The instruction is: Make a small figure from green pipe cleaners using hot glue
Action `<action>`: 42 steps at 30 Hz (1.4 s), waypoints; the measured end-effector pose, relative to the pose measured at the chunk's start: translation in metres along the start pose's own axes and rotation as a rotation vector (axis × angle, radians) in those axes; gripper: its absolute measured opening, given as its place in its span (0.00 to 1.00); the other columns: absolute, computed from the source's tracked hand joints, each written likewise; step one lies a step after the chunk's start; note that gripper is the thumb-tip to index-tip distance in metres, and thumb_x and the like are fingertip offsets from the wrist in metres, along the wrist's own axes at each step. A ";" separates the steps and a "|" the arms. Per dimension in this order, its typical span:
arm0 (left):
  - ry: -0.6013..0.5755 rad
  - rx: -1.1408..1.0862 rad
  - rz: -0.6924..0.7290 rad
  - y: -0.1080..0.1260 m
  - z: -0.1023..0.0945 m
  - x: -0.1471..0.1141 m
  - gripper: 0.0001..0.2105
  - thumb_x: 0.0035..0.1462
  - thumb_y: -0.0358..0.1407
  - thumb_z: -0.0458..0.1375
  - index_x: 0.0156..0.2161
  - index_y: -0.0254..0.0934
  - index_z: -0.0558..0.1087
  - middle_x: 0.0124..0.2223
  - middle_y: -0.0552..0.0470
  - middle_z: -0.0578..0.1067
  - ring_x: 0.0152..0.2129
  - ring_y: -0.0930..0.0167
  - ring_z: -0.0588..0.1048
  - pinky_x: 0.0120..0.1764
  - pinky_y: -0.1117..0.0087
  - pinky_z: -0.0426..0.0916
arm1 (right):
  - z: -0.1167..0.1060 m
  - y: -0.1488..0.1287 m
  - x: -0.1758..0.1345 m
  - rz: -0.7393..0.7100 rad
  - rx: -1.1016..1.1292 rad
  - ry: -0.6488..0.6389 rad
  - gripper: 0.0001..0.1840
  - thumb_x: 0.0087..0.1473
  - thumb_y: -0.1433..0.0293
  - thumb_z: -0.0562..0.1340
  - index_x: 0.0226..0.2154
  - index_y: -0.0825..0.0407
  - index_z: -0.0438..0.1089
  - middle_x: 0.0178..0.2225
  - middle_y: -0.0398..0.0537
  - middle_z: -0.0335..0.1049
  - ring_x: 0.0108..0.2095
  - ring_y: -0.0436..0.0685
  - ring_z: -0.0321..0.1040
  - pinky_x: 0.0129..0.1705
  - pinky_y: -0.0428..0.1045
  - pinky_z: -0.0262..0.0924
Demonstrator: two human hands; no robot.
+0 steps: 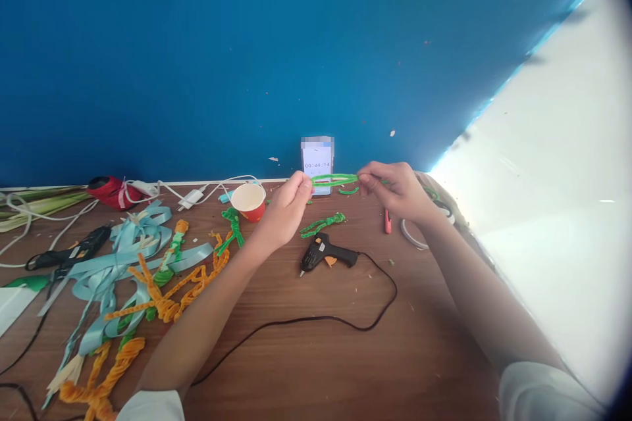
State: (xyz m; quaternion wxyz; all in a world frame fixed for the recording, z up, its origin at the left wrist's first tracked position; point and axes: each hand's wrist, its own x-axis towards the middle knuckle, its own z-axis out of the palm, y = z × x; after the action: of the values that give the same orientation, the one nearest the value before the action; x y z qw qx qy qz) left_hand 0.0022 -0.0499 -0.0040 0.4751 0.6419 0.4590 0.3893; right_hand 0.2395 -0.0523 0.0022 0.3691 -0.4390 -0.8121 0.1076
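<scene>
A looped green pipe cleaner (336,179) is stretched level between my two hands, above the far side of the table. My left hand (290,205) pinches its left end. Thumb and fingers of my right hand (395,189) are closed on the other end. Behind the loop a phone (317,161) showing a timer leans against the blue wall. Beneath my hands lies a twisted green pipe-cleaner piece (323,225), just beyond a black glue gun (326,254) resting on its side.
Orange pipe-cleaner shapes (165,302) and light blue ribbon (143,233) are heaped at left, near a second glue gun (79,250). A paper cup (249,202) stands left of centre. The glue gun's black cord (316,318) curves across the table. A red cutter (388,222) lies right.
</scene>
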 end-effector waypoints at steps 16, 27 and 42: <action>-0.119 -0.016 0.047 -0.007 -0.009 0.009 0.07 0.60 0.35 0.53 0.41 0.35 0.67 0.31 0.53 0.74 0.21 0.77 0.70 0.29 0.72 0.71 | -0.004 0.004 0.000 0.057 0.017 0.061 0.17 0.63 0.62 0.54 0.27 0.51 0.69 0.23 0.43 0.70 0.23 0.50 0.62 0.28 0.47 0.53; -0.131 0.253 0.285 -0.009 0.000 0.004 0.12 0.65 0.35 0.46 0.42 0.36 0.71 0.28 0.56 0.70 0.18 0.79 0.70 0.27 0.76 0.67 | -0.003 0.016 -0.002 0.143 0.128 0.177 0.18 0.62 0.57 0.56 0.26 0.51 0.68 0.22 0.43 0.65 0.23 0.50 0.58 0.28 0.48 0.51; -0.524 0.368 0.137 -0.002 -0.009 0.002 0.11 0.64 0.38 0.47 0.43 0.38 0.69 0.37 0.51 0.78 0.31 0.72 0.75 0.33 0.72 0.67 | 0.006 0.003 0.000 0.116 0.058 0.112 0.17 0.63 0.61 0.54 0.26 0.51 0.67 0.21 0.43 0.66 0.23 0.51 0.60 0.28 0.48 0.51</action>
State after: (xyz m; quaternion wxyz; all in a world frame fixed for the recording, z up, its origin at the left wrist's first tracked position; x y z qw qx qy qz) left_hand -0.0063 -0.0457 -0.0041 0.4256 0.8247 0.3398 0.1524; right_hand 0.2368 -0.0498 -0.0035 0.4196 -0.4797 -0.7599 0.1277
